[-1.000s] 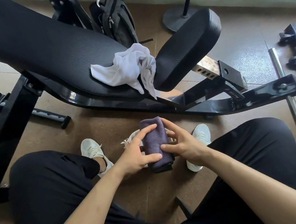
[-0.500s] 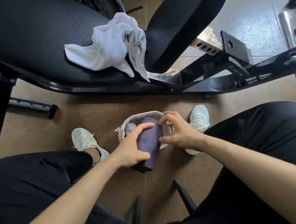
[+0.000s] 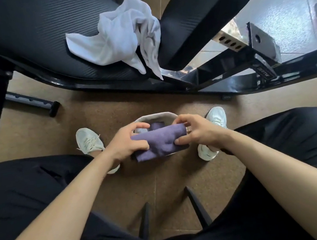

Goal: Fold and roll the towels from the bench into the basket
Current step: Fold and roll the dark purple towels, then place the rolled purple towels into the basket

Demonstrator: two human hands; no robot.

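Head view: the rolled purple towel [image 3: 159, 143] lies crosswise above the basket [image 3: 153, 117]. The left hand [image 3: 126, 142] grips one end and the right hand [image 3: 197, 132] the other, fingers curled round it. The basket stands between two shoes [image 3: 88, 139], with bare floor ahead to the bench [image 3: 31, 35]. A white towel [image 3: 121, 42] lies crumpled on the bench.

Left hand [image 3: 125, 144], right hand [image 3: 197, 132], each grip curled round purple towel [image 3: 160, 142]
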